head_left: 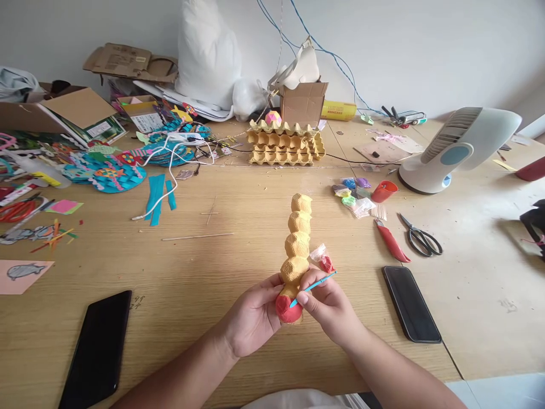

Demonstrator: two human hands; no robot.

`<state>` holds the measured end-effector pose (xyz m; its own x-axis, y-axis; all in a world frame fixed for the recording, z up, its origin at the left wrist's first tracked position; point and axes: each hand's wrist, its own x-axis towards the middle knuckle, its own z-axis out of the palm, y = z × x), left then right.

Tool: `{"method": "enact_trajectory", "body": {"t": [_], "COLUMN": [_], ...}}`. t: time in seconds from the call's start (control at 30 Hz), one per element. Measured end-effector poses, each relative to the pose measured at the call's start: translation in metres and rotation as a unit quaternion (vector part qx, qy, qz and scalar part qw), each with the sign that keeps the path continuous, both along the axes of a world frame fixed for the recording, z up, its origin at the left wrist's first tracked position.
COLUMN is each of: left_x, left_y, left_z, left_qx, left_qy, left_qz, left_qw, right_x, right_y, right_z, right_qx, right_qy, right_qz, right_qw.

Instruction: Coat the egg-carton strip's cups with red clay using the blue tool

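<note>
A strip of yellow egg carton (297,245), cut as a row of several bumps, points away from me over the table. Its near bump is covered with red clay (288,309). My left hand (255,312) grips the strip from the left at that near end. Between the thumb and fingers of my right hand (330,304) is a thin blue clay modelling tool (314,286). The tool's lower tip touches the red clay. Just beyond my right hand lies a clear bag with red clay (326,262).
Yellow egg trays (281,153) stand at the back. To the right are small clay bags (351,190), a red cup (384,191), a red-handled knife (392,241), scissors (420,236), a phone (411,304) and a white fan (455,147). A black tablet (97,346) lies front left.
</note>
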<state>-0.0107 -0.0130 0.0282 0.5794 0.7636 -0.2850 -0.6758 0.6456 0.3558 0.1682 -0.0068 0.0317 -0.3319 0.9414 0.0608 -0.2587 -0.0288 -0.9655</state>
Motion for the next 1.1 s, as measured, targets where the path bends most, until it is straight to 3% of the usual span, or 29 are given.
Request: {"method": "enact_trajectory", "body": {"t": [0.27,0.5,0.93,1.1], "left_x": [-0.0055,-0.0069,-0.0033,-0.0059], "left_y": [0.0039,0.0049,0.002,0.0028], "left_z": [-0.0026,-0.0018,-0.0009,-0.0028], "left_qx": [-0.022,-0.031,-0.015,-0.012], "left_qy": [-0.007,-0.015,0.007,-0.009], "left_qz": [0.004,-0.005,-0.003,-0.014], "left_qw": [1.0,0.999,1.0,1.0], "right_x": [0.0002,0.0022,0.0028,0.002], "right_y": [0.0025,0.004,0.0005,0.0024], "right_z": [0.0004,-0.0027,-0.0015,-0.0019], "right_qx": [-0.11,-0.07,0.015,-0.04], "right_qy": [0.115,0.068,-0.019,0.038], "right_qz": [0.014,0.038,0.019,0.027], "right_qw": [0.987,0.995,1.0,0.998]}}
